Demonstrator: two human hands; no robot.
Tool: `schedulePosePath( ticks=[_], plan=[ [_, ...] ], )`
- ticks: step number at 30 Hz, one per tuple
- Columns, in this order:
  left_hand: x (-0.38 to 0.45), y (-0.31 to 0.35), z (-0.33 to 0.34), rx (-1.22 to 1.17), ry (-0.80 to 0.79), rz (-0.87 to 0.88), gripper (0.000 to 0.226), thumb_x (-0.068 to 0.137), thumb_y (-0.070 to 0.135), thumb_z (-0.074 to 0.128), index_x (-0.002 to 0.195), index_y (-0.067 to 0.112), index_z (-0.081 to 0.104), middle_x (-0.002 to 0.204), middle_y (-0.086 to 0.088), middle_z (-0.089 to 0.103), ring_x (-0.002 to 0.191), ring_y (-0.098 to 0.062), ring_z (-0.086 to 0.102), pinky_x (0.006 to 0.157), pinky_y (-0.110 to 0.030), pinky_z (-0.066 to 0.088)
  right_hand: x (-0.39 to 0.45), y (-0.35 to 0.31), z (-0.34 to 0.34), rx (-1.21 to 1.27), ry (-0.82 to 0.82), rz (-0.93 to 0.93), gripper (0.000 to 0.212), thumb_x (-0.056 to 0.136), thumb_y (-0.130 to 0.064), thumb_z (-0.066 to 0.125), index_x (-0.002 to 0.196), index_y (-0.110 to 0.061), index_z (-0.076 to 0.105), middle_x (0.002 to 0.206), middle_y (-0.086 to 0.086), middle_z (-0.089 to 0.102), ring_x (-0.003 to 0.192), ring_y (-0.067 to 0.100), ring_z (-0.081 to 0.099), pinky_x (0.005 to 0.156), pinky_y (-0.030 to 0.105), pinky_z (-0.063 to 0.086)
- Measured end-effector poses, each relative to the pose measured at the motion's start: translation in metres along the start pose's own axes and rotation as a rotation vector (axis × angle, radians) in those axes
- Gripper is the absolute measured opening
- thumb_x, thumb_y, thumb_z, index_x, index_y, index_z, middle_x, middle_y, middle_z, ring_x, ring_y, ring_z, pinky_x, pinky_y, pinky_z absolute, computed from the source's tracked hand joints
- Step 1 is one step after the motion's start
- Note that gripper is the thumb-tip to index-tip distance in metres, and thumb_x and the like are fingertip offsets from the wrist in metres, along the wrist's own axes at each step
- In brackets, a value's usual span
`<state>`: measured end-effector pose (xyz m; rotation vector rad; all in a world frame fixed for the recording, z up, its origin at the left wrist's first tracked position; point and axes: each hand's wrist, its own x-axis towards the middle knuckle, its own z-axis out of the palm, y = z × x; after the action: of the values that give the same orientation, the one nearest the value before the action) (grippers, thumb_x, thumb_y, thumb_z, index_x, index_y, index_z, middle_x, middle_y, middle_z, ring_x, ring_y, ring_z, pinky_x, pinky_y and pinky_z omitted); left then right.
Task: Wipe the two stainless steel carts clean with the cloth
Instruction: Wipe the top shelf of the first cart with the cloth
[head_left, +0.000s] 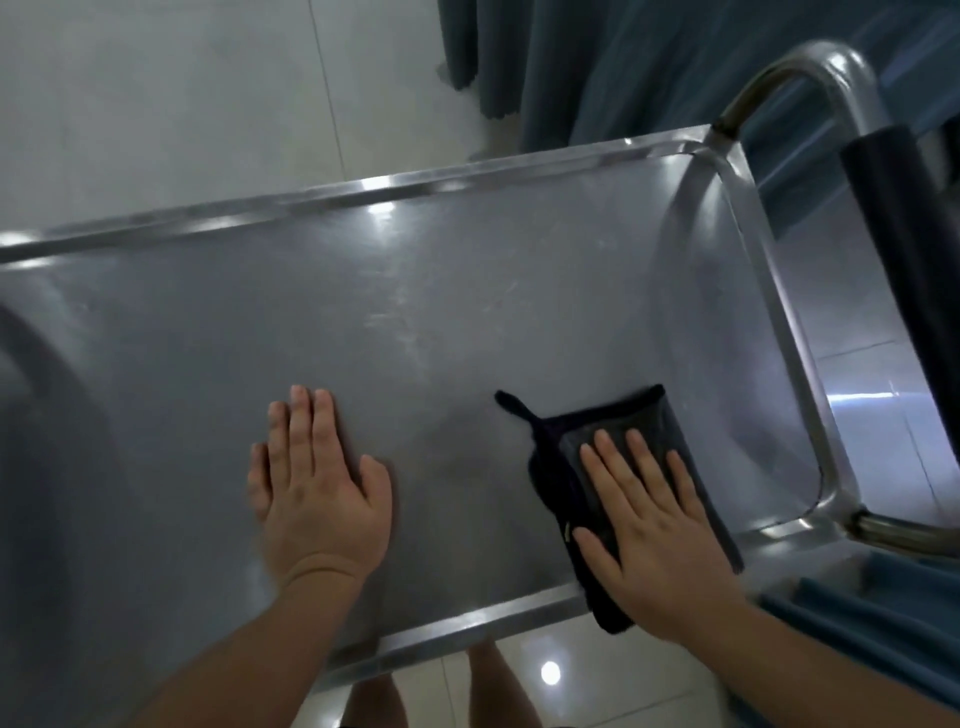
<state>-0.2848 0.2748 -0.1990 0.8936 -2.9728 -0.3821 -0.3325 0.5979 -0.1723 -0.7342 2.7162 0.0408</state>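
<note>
The right hand (660, 530) lay flat on the dark cloth (639, 431), its fingers (641, 457) straight and spread, pressing the cloth down on the top tray of the stainless steel cart (467, 322) rather than gripping it. The cloth sat under and just beyond those fingers, near the tray's handle end, with its near edge hanging over the rim beside the wrist. The left hand (317, 483) rested palm-down on bare steel well to the left of the cloth, fingers straight and together, holding nothing; it seemed to be steadying the cart.

Judged from this view, the wiping was in its early or middle part. Pale streaks and smears (405, 322) showed on the tray beyond both sets of fingers, so that stretch probably needed a pass. The far rim, the handle (810, 78) and anything below the top tray showed no sign either way. Only one cart was in view; whether the second had been cleaned could not be told.
</note>
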Motion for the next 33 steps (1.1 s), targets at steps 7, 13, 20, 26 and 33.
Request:
schedulePosePath(
  ticks=[7, 13, 20, 26, 33],
  plan=[
    [0.001, -0.003, 0.005, 0.029, -0.019, 0.009, 0.080, 0.095, 0.043, 0.038, 0.168, 0.017, 0.019, 0.176, -0.002, 0.015, 0.163, -0.020, 0.005, 0.131, -0.049, 0.007, 0.170, -0.028, -0.038, 0.048, 0.202, 0.061, 0.075, 0.100, -0.062, 0.030, 0.165, -0.025, 0.019, 0.172, -0.004, 0.015, 0.159, 0.020, 0.008, 0.126, 0.053, 0.011],
    [0.000, -0.001, 0.003, 0.054, -0.017, 0.011, 0.078, 0.096, 0.042, 0.039, 0.168, 0.015, 0.022, 0.176, -0.004, 0.017, 0.163, -0.022, 0.007, 0.131, -0.051, 0.009, 0.304, -0.042, -0.086, 0.148, 0.180, 0.117, 0.079, 0.098, -0.067, 0.014, 0.165, -0.027, 0.002, 0.173, -0.006, -0.004, 0.159, 0.020, -0.007, 0.127, 0.050, -0.004],
    [-0.001, 0.000, 0.003, 0.034, -0.030, 0.007, 0.079, 0.094, 0.043, 0.038, 0.167, 0.017, 0.024, 0.175, -0.003, 0.020, 0.163, -0.022, 0.010, 0.131, -0.049, 0.008, 0.294, -0.050, -0.083, 0.148, 0.173, 0.088, 0.079, 0.100, -0.066, 0.014, 0.165, -0.024, 0.001, 0.173, -0.004, -0.003, 0.159, 0.021, -0.007, 0.127, 0.051, -0.003],
    [0.001, 0.001, -0.006, 0.001, -0.096, -0.003, 0.080, 0.095, 0.043, 0.038, 0.168, 0.018, 0.020, 0.176, -0.002, 0.015, 0.163, -0.022, 0.006, 0.131, -0.049, 0.004, 0.147, -0.081, -0.029, 0.106, 0.199, 0.059, 0.075, 0.103, -0.061, 0.027, 0.166, -0.023, 0.011, 0.173, -0.004, 0.009, 0.159, 0.020, 0.002, 0.126, 0.054, 0.010],
    [0.002, 0.004, -0.022, -0.018, -0.182, 0.002, 0.078, 0.101, 0.042, 0.035, 0.170, 0.019, 0.008, 0.178, -0.001, 0.003, 0.163, -0.021, -0.005, 0.131, -0.046, -0.005, 0.015, -0.113, 0.013, 0.077, 0.058, 0.066, 0.076, 0.103, -0.061, 0.027, 0.166, -0.025, 0.004, 0.173, -0.004, -0.001, 0.159, 0.023, -0.001, 0.125, 0.054, 0.009]
  ],
)
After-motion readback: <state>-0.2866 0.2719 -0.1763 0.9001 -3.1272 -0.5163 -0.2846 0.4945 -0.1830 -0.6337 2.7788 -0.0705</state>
